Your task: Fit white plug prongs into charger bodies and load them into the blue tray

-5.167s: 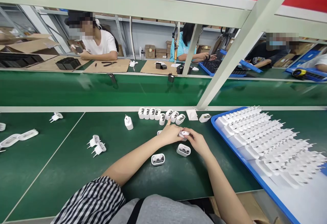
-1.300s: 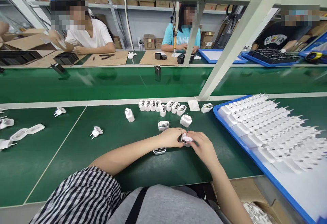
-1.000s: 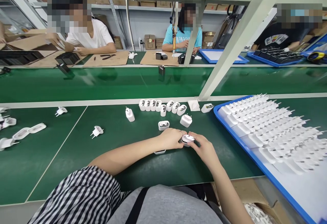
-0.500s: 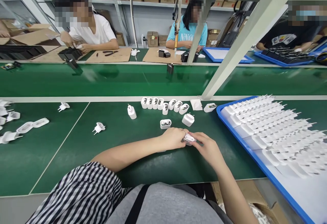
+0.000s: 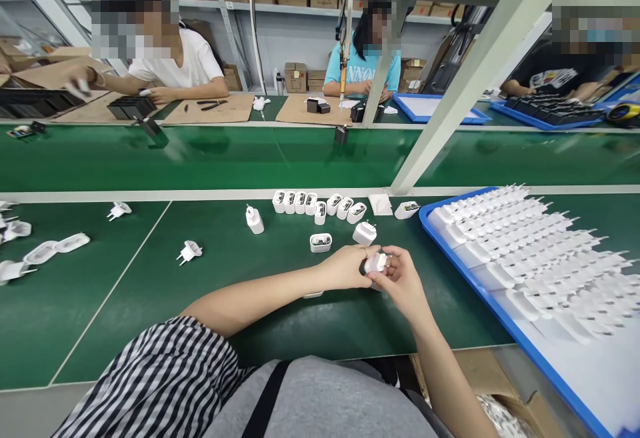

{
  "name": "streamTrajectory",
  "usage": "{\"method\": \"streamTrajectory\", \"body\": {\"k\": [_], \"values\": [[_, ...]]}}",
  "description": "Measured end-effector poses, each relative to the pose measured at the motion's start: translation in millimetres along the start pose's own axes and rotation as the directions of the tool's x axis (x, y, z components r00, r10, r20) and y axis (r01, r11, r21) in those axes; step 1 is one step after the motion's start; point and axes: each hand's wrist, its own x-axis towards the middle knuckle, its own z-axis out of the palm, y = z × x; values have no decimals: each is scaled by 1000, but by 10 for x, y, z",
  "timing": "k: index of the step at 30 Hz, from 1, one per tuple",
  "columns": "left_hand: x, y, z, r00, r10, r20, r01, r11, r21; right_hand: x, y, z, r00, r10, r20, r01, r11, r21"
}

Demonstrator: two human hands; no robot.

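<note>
Between my two hands is a white plug charger [image 5: 376,263], its raised plug end turned up and to the right. My left hand [image 5: 345,267] is closed around its left side. My right hand [image 5: 403,281] grips the other side with thumb and fingers. Just beyond stand a white charger with pins [image 5: 365,233] and an open white charger housing [image 5: 321,243] with parts inside. Farther back several open housings [image 5: 300,201] stand in a row. Another upright charger [image 5: 255,219] is to their left. Part of a white piece [image 5: 313,295] shows under my left forearm.
A blue tray [image 5: 470,278] at right holds rows of white plug chargers. Loose plug caps [image 5: 190,251] lie at left. A slanted post [image 5: 450,91] rises behind the bench. Beyond the green belt [image 5: 210,158], several people sit working. An open carton [image 5: 485,378] stands below the bench edge.
The charger in my hands has turned, so its plug end now points up and right. My right fingers have shifted around it. Across the belt, a person's arm has reached out to the left.
</note>
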Motion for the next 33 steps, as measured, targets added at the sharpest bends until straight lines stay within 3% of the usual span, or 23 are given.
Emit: {"method": "streamTrajectory", "body": {"k": [3, 7, 9, 11, 13, 16, 20, 27, 30, 33], "values": [[26, 31, -6, 997, 23, 69, -18, 998, -62, -24, -26, -52, 988, -88, 125, 113, 970, -215], [30, 35, 2, 991, 16, 132, 15, 972, -234, -69, -63, -193, 924, -355, 139, 364, 710, -603], [34, 23, 3, 992, 17, 124, 6, 982, -189, -98, -67, -241, 895, -422, 145, 399, 609, -686], [48, 1, 7, 991, -17, 132, 20, 1000, -22, -128, -49, -259, 896, -428, 118, 367, 565, -739], [75, -27, 23, 983, -49, 175, 23, 989, 148, -153, -12, -255, 921, -377, 101, 312, 554, -772], [124, -58, 68, 975, -36, 219, -28, 960, 280, -169, 48, -234, 960, -257, 115, 247, 577, -778], [162, -48, 115, 984, -21, 176, -48, 924, 379, -168, 76, -229, 976, -178, 129, 215, 656, -724], [143, -29, 120, 986, -46, 162, -29, 903, 429, -187, 75, -231, 987, -151, 61, 154, 738, -657], [123, -25, 135, 987, -15, 163, -61, 888, 456, -182, 32, -231, 994, -77, 72, 106, 726, -680], [127, 4, 148, 983, -5, 182, -86, 865, 494, -167, -54, -237, 996, 32, 85, 43, 659, -751]]}}
